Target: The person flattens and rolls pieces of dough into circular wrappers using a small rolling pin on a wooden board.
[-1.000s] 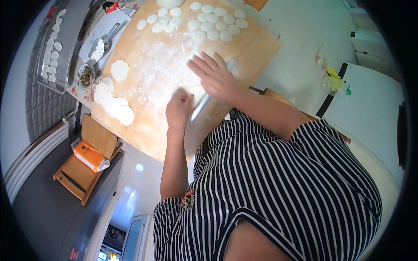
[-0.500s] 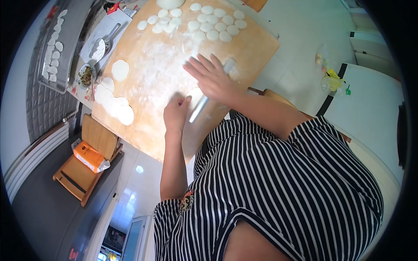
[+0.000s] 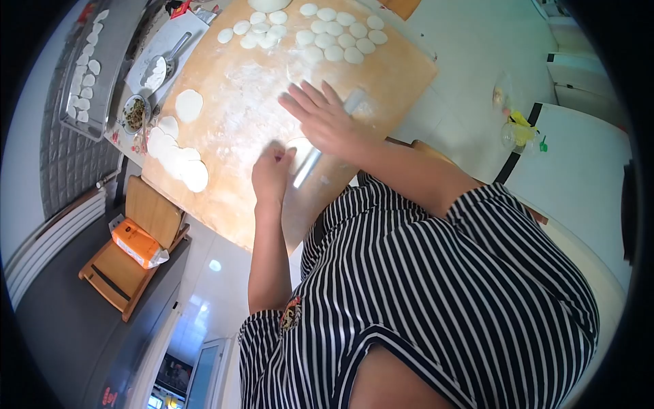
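Observation:
My left hand (image 3: 270,174) pinches the edge of a small dough round (image 3: 298,146) between thumb and fingers. My right hand (image 3: 325,126) lies flat across a rolling pin (image 3: 310,167), fingers stretched out and apart, palm pressing on it. The pin slants over the floury wooden board (image 3: 238,184), its lower end near my left hand. Part of the dough round is hidden by the pin and my right hand. Left of my hands are a single rolled wrapper (image 3: 189,105) and an overlapping pile of wrappers (image 3: 178,160).
Several small dough discs (image 3: 334,28) and a larger dough lump (image 3: 269,4) lie at the board's far side. To the left stand a bowl of filling (image 3: 135,116), a flour bowl with a scoop (image 3: 158,72) and a tray (image 3: 102,85) holding dumplings. A chair (image 3: 153,211) bears an orange package (image 3: 139,242).
Both hands have shifted slightly left, and the rolling pin has moved a little up and left with my right palm. My left hand keeps its pinch on the dough.

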`<state>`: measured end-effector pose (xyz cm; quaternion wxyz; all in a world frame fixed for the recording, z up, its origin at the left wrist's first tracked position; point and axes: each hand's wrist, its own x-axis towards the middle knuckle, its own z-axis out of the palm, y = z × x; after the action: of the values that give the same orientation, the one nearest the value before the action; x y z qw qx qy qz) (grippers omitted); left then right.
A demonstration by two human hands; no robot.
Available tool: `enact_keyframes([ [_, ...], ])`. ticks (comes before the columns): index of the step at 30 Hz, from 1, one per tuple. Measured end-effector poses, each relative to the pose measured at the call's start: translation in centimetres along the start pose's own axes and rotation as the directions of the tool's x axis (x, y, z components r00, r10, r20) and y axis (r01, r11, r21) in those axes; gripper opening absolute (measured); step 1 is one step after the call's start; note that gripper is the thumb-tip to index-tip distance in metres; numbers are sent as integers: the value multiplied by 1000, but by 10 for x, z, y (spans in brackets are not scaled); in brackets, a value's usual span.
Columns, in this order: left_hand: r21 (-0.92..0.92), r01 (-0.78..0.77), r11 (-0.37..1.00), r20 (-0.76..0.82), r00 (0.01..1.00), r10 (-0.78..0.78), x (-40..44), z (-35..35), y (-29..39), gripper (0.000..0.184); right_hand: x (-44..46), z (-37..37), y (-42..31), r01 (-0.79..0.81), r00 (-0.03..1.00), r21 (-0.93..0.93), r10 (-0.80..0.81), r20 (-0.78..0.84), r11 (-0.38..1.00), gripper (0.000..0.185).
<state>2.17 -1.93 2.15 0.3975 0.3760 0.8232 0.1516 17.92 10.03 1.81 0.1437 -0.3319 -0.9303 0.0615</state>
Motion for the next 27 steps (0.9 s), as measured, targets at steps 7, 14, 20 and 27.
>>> enact_keyframes([
  [7, 85, -53, 995, -128, 990, 64, -17, -2, -14, 26, -59, 12, 12, 34, 999, 26, -33, -24, 999, 56],
  [14, -74, 11, 997, -25, 1000, -13, -10, -4, 4, 30, -4, -3, -9, 35, 999, 19, -35, 21, 999, 60],
  [20, 23, -118, 993, -236, 964, 120, -16, 6, -25, 23, -63, 8, 6, 79, 997, 41, -79, -8, 996, 54],
  [27, -205, 39, 978, 55, 998, -29, -17, -6, -29, 30, -13, -7, -7, 85, 996, 29, -86, 33, 996, 53],
])
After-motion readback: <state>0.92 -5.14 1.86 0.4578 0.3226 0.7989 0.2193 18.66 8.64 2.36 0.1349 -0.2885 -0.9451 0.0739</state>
